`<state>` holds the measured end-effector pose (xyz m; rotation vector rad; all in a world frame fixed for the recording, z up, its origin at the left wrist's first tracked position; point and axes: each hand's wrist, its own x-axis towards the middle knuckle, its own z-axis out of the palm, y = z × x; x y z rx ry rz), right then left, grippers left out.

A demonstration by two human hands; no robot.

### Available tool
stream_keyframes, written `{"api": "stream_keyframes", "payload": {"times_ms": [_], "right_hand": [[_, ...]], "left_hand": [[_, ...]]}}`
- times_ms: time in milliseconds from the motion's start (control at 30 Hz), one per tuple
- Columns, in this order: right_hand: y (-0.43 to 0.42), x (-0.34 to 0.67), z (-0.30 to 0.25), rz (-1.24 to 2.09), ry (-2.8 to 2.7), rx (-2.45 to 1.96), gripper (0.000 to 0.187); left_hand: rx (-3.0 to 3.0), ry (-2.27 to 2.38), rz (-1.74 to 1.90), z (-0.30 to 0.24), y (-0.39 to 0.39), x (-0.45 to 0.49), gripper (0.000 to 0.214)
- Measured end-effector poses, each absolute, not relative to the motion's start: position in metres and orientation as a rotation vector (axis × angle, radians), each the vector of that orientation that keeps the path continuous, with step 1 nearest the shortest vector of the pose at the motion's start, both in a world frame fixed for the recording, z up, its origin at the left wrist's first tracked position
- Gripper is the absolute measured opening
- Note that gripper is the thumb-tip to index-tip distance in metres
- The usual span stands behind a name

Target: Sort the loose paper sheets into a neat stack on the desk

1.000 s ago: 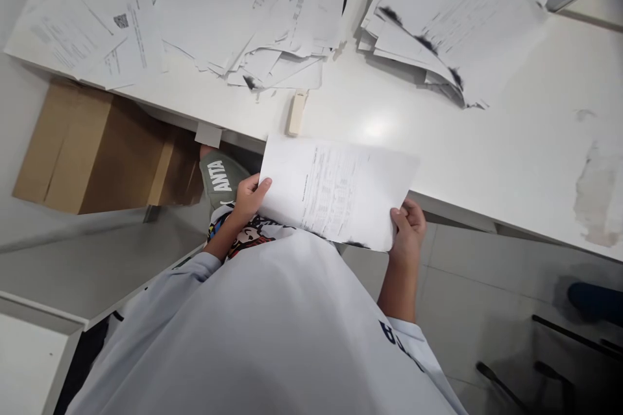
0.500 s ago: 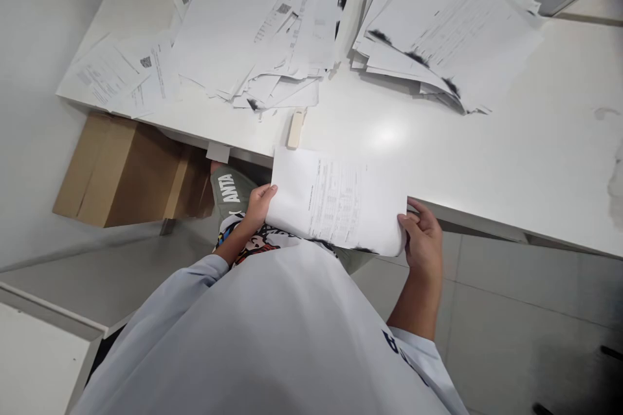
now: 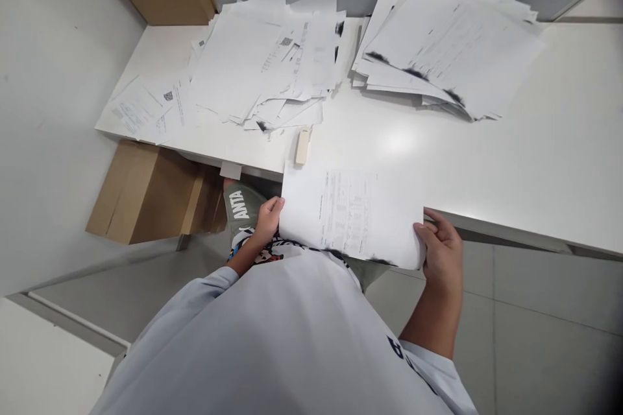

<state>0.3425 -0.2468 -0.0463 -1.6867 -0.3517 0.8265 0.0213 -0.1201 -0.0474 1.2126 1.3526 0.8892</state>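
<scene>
I hold a white printed sheet [image 3: 350, 214] flat in front of me, over the near edge of the white table [image 3: 525, 168]. My left hand [image 3: 267, 220] pinches its left edge, thumb on top. My right hand [image 3: 440, 249] grips its right edge, fingers curled round the paper. Dark smudges mark the sheet's near edge.
Two messy piles of printed papers lie at the back of the table, one on the left [image 3: 253, 71] and one on the right [image 3: 442, 45]. A small cream-coloured stapler-like object [image 3: 302, 146] rests near the table edge. A cardboard box [image 3: 150, 191] sits on the floor under the table's left end.
The view has tilted up, showing more of the table's back and wall. My hands have kept hold of the sheet; the right hand has slid a little right along its edge.
</scene>
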Motion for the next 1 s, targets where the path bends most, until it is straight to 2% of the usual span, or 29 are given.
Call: {"api": "stream_keyframes", "payload": {"times_ms": [167,267,333,400,567,1000], "right_hand": [[-0.244,0.348,-0.043,0.809,-0.337,-1.689,0.051],[-0.240,0.353,-0.040,0.876,-0.329,-1.709,0.057],[-0.238,0.355,-0.038,0.912,-0.311,-1.729,0.060],[-0.235,0.356,-0.037,0.905,-0.280,-1.746,0.061],[-0.229,0.340,-0.042,0.831,-0.277,-1.712,0.060],[-0.195,0.308,-0.038,0.784,-0.249,-1.656,0.057]], "left_hand": [[1.602,1.379,1.190,-0.034,-0.086,0.015,0.047],[1.996,1.220,1.223,-0.012,-0.044,0.032,0.038],[2.262,1.104,1.100,0.006,-0.017,0.054,0.028],[2.465,1.086,0.831,0.019,0.004,0.078,0.024],[2.606,1.315,0.216,0.020,0.022,0.108,0.044],[2.568,1.182,0.193,0.015,0.024,0.093,0.037]]}}
